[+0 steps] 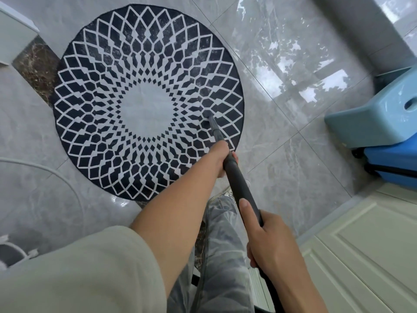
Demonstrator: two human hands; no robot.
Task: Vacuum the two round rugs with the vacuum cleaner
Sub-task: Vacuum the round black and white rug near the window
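Both our hands are wrapped round the vacuum wand (pixel 239 186), a grey tube slanting down and away from us. Our left hand (pixel 222 160) grips it lower down, fingers curled round the tube, over the near edge of the round rug (pixel 149 64). Our right hand (pixel 269 241) clamps the upper stretch, thumb laid straight along the tube. We see the nozzle tip (pixel 207 114) resting on the black-and-white rug, just right of its pale centre. That rug lies flat on the glossy grey tiled floor (pixel 282 154). A light blue stool (pixel 372 118) stands well off to the right.
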